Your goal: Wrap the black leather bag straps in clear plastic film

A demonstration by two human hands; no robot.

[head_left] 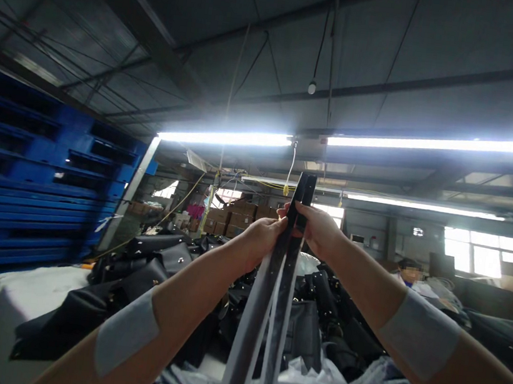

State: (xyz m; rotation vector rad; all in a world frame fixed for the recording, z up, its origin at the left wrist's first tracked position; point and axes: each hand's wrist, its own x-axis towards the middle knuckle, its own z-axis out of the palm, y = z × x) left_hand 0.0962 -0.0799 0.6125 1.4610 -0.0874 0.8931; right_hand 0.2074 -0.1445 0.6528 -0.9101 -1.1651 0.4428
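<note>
Nearest, both forearms (200,290) reach upward. From left: stacked blue pallets (44,171), heaped black leather-like pieces (176,258), the left grip (265,238) pinching long black strips (267,281) raised before the heap, the right grip (320,230) grasping them too.

Straps (258,299) before heaped goods (304,334); pallets (25,187) (stacked) left; boxes (236,219) behind

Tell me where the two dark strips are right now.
In the head view, the dark strips are slightly right of centre, held near their upper ends by the left grip and right grip, in front of the heap of black items.
</note>
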